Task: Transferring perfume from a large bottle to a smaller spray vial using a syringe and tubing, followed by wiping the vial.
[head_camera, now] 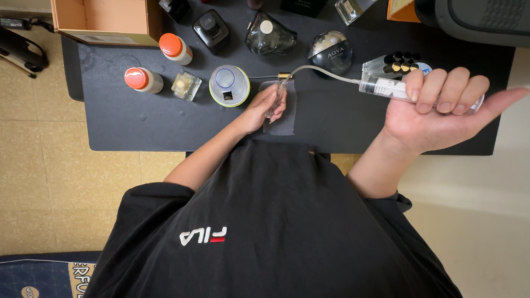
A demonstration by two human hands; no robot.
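**Carefully now: syringe and vial over the dark worktop**

I am gripping a clear plastic syringe (397,88) in my right hand (429,113), fingers curled over the barrel and thumb stretched out to the side. A thin grey tube (325,71) is running from its tip down to a small glass vial (279,94), which my left hand (262,111) is pinching upright on a grey mat (286,124) on the worktop (156,118).

Judging by looks, the vial is light, slick and breakable, so I am holding it low on its sides; the syringe is stiff and light, best held around the barrel.

Just left of the vial a round pale-rimmed bottle (229,85) is standing close enough to get knocked. Behind the vial, a dark round bottle (331,50) is sitting under the tube. Far left of the vial, an open cardboard box (102,7) is resting.
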